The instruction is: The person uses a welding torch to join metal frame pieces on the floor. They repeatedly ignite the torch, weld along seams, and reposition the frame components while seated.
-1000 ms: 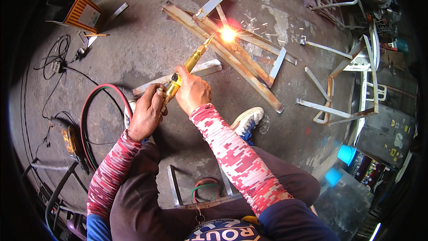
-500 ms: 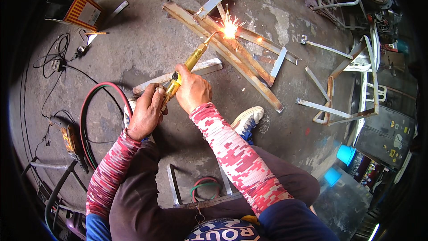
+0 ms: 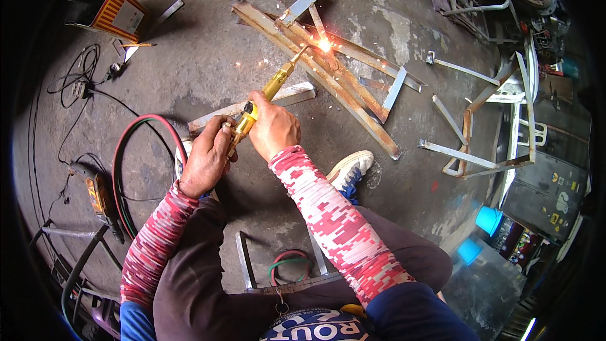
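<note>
Just short of rusty bars [image 3: 353,111] on the floor [image 3: 404,196], your left hand [image 3: 205,156] and right hand [image 3: 276,129] both grip 1 torch [image 3: 276,85], tip [image 3: 304,52] near the glow [image 3: 324,45]. Sparks [image 3: 238,63] scatter: shoe [image 3: 348,172] could scorch if they fly back; bars could slip if the torch bumps them.

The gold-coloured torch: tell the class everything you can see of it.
The torch is long and slim, shiny gold-yellow, seemingly brass-like metal. A black knob sits on its side; its far end narrows to a thin, bent tip. It slants forward and to the right, held in the left hand at its rear and the right hand further forward. The tip points toward a sparking, glowing spot among rusty metal bars; whether it touches them is unclear. The hands partly hide its rear.
</note>
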`<state>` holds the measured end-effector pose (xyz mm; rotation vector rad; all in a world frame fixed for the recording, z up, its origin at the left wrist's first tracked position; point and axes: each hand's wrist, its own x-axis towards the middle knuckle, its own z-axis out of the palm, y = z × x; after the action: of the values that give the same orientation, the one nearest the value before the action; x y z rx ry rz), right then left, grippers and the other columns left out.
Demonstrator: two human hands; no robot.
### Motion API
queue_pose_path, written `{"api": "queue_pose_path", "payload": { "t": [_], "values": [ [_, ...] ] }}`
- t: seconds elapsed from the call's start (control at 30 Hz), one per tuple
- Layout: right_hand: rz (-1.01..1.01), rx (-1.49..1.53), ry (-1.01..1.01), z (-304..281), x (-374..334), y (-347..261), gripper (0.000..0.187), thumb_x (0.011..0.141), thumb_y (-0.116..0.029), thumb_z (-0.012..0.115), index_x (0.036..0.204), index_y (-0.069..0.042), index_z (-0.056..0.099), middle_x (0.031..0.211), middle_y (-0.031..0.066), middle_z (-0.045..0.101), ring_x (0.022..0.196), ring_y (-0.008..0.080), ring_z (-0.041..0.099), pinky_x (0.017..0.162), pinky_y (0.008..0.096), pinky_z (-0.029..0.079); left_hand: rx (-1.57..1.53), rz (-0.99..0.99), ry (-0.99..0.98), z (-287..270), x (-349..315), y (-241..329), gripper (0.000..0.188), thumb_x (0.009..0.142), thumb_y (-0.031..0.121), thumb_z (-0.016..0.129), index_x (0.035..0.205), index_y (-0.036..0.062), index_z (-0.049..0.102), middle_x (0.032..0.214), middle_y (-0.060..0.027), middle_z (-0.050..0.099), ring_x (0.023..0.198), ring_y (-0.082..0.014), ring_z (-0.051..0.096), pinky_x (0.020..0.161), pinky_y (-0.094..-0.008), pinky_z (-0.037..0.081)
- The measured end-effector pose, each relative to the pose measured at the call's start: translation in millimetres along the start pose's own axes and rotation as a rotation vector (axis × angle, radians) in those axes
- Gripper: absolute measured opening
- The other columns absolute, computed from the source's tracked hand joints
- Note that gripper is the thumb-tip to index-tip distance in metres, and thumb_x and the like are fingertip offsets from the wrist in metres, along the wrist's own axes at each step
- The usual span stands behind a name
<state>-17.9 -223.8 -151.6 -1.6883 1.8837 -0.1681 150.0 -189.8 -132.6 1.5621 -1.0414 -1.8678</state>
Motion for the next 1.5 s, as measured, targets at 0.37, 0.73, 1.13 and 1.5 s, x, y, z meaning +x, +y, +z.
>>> {"api": "queue_pose_path", "payload": {
  "t": [0.37, 0.73, 1.13, 1.5],
  "values": [
    [-0.007, -0.006, -0.021, -2.1, -0.8, 1.4, 0.036, 0.092, -0.014, 0.062, 0.128, -0.015, 0.058, 0.092, 0.0223, 0.073, 0.091, 0.0444, 0.072, 0.079, 0.0538, 0.055, 0.019, 0.015, -0.012, 1.6, 0.5, 1.0, 0.03, 0.113, 0.03, 0.04, 0.124, 0.0059, 0.054, 0.071, -0.0026, 0.06, 0.053, -0.0086, 0.052, 0.048, -0.0262, 0.042],
    [-0.011, 0.002, 0.009, -1.2, -0.5, 0.1, 0.036, 0.091, -0.011, 0.062, 0.125, -0.018, 0.061, 0.09, 0.0216, 0.074, 0.09, 0.044, 0.072, 0.078, 0.0544, 0.054, 0.006, -0.014, -0.006, 1.3, -0.7, 4.5, 0.03, 0.113, 0.03, 0.04, 0.124, 0.0063, 0.054, 0.071, -0.002, 0.06, 0.053, -0.0084, 0.052, 0.048, -0.0255, 0.042],
    [-0.012, 0.01, 0.019, 1.9, 1.1, 1.6, 0.037, 0.09, -0.012, 0.062, 0.126, -0.019, 0.061, 0.091, 0.0212, 0.074, 0.09, 0.0444, 0.072, 0.079, 0.0546, 0.054, -0.015, -0.021, -0.007, 0.4, -1.1, 7.1, 0.029, 0.113, 0.03, 0.04, 0.123, 0.0079, 0.055, 0.07, -0.0013, 0.059, 0.053, -0.0073, 0.051, 0.048, -0.0247, 0.041],
    [-0.015, 0.021, 0.021, 0.8, 0.3, 0.9, 0.037, 0.09, -0.012, 0.063, 0.126, -0.018, 0.061, 0.091, 0.0214, 0.074, 0.09, 0.0445, 0.072, 0.079, 0.0545, 0.054, 0.018, -0.013, -0.017, -0.8, -0.3, 5.0, 0.034, 0.112, 0.033, 0.039, 0.133, 0.0101, 0.053, 0.076, -0.0039, 0.061, 0.052, -0.0076, 0.05, 0.047, -0.0228, 0.039]
  ]
}}
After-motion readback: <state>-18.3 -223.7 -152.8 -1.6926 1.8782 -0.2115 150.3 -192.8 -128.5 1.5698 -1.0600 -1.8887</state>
